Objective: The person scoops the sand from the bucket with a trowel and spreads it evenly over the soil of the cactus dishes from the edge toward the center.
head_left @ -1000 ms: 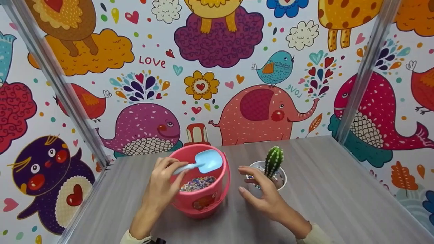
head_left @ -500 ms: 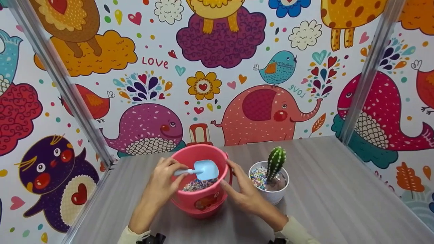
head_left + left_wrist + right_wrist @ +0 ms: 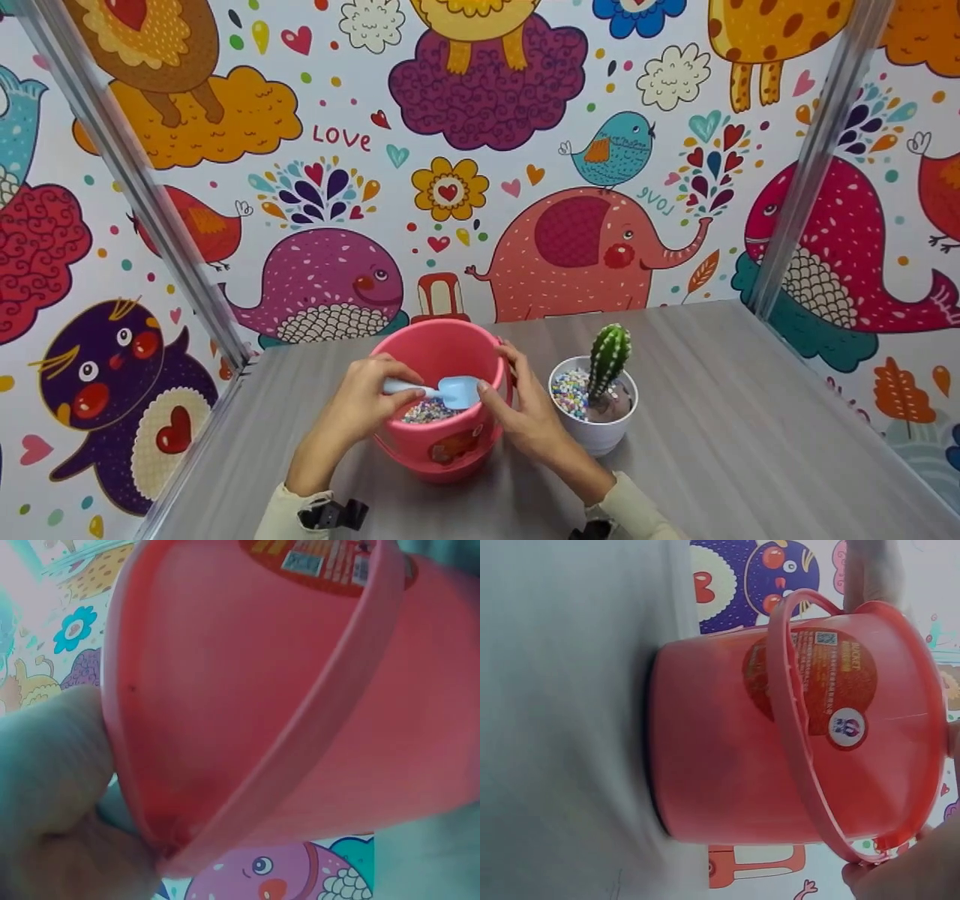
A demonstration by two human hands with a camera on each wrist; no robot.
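A pink bucket (image 3: 446, 469) stands on the table, with small multicoloured beads (image 3: 424, 411) visible inside. My left hand (image 3: 366, 399) pinches the handle of a light-blue toy shovel (image 3: 459, 393), whose blade is down inside the bucket, low over the beads and towards the right wall. Around the bucket's right rim curls my right hand (image 3: 534, 421), thumb at the front and fingers farther back. In the left wrist view, the left hand (image 3: 52, 772) is beside the rim and the shovel is hidden. The right wrist view has the right hand (image 3: 915, 866) at the rim near the bucket handle's joint.
Just right of the bucket is a white pot (image 3: 596, 436) with a green cactus (image 3: 610, 361), beads covering part of its soil. The grey table (image 3: 735, 435) meets walls (image 3: 525, 165) printed with cartoon animals, with metal posts at the corners.
My right hand has moved left from the cactus pot to the bucket's rim. The left hand has lowered the shovel from rim height deeper into the bucket.
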